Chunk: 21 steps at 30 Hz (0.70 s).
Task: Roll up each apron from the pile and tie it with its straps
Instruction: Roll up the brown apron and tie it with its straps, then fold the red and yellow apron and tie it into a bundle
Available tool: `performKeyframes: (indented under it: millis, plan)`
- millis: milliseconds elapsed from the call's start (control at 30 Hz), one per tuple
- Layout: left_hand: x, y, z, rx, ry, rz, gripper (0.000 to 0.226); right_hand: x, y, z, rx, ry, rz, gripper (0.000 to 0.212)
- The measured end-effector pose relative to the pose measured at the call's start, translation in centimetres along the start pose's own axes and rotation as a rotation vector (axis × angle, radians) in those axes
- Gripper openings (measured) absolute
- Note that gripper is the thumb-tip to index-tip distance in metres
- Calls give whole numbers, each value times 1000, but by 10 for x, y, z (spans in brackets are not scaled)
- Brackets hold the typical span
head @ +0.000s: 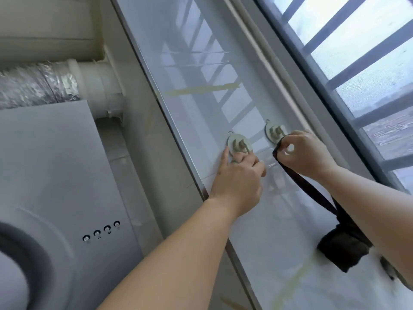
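Right of centre, the right hand (306, 153) is pinching the black strap (304, 186) loop just beside the right hook (275, 130) on the glass panel (201, 63). The rolled apron (342, 247) is hanging from it at lower right. The left hand (239, 175) is touching the left hook (239, 143), index straight, other fingers bent; whether it is gripping cannot be told

— Where is the right hand (306, 153)?
— Just beside the right hook (275, 132), pinching the black strap (299, 182). The rolled apron (342, 249) hangs below on it.
— And the left hand (239, 173)?
— At the left hook (239, 143), forefinger straight along its disc, other fingers curled underneath.
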State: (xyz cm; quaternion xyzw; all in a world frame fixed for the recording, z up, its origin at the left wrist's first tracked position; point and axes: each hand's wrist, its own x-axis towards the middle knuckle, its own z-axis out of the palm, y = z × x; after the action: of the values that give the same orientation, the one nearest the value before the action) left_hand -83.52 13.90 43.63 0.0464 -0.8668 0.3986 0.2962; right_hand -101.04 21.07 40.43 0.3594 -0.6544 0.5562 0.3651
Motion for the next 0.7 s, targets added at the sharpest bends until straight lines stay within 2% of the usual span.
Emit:
performKeyframes:
  millis: [100, 167, 400, 567, 700]
  plan:
    - [0, -4, 4, -28, 44, 29, 26, 8, 7, 6, 30, -90, -22, 15]
    - [0, -6, 6, -45, 75, 41, 25, 9, 8, 9, 54, -118, -2, 12]
    - [-1, -6, 15, -64, 160, 35, 21, -6, 10, 20, 305, -2, 179, 38]
    - [-5, -4, 5, -58, 91, 33, 26, -18, -6, 28, 330, 152, 311, 38]
    - [-14, -5, -6, -53, 58, 26, 29, -38, -17, 33, 237, 34, 431, 62]
